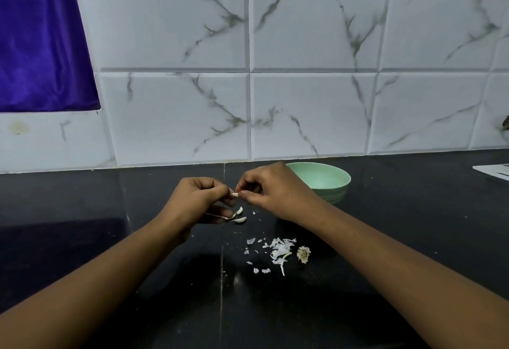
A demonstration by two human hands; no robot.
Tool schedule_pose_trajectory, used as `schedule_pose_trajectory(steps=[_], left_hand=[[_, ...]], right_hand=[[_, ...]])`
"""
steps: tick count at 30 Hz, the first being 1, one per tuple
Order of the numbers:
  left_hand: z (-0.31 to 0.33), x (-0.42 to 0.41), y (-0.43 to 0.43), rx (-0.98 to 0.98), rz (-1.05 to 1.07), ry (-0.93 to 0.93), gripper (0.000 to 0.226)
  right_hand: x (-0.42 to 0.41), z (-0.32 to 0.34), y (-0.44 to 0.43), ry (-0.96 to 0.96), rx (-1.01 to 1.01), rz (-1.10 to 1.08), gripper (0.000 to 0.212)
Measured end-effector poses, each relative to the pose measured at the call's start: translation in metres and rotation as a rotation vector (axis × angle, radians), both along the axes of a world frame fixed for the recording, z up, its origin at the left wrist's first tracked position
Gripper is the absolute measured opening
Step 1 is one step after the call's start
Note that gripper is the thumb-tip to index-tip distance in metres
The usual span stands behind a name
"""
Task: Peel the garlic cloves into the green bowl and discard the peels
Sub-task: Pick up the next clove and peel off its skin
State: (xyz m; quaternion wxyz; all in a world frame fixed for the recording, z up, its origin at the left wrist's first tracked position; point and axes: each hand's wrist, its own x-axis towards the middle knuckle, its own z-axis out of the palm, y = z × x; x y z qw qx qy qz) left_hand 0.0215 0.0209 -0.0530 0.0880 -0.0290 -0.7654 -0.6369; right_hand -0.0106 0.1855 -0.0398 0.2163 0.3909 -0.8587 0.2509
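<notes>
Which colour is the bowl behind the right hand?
Pale green bowl, best in the head view.

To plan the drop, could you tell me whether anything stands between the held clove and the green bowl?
No separate object does: only the right hand itself, pinching the garlic clove together with the left hand, lies between it and the green bowl.

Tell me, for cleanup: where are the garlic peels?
Head view: the garlic peels lie on the black counter, right of centre, nearer the person than the green bowl.
</notes>
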Motion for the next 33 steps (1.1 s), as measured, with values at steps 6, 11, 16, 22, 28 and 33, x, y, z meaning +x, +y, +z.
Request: schedule_pose_trajectory(steps=[6, 11, 16, 22, 28, 33], left_hand=[[0.0008, -0.0013, -0.0001, 0.089, -0.004, -0.067, 0.023], [0.0008, -0.0010, 0.0018, 0.133, -0.007, -0.085, 0.025], [0.0014, -0.0011, 0.0024, 0.154, -0.010, -0.097, 0.024], [0.0018, -0.0018, 0.0010, 0.209, -0.037, -0.116, 0.023], [0.0028, -0.0013, 0.0018, 0.191, -0.038, -0.083, 0.021], [0.0034, 0.0000, 0.0030, 0.195, -0.039, -0.064, 0.023]], right_hand=[[-0.0053, -0.0040, 0.0009, 0.106, -0.021, 0.057, 0.012], [-0.0074, -0.0082, 0.0007, 0.139, -0.044, 0.086, 0.010], [-0.0081, -0.0090, 0.0008, 0.172, -0.043, 0.100, 0.010], [-0.0089, -0.0078, 0.0035, 0.190, -0.079, 0.109, 0.015], [-0.0087, -0.0085, 0.0036, 0.120, -0.130, 0.104, 0.011], [-0.0067, -0.0076, 0.0038, 0.066, -0.164, 0.097, 0.009]])
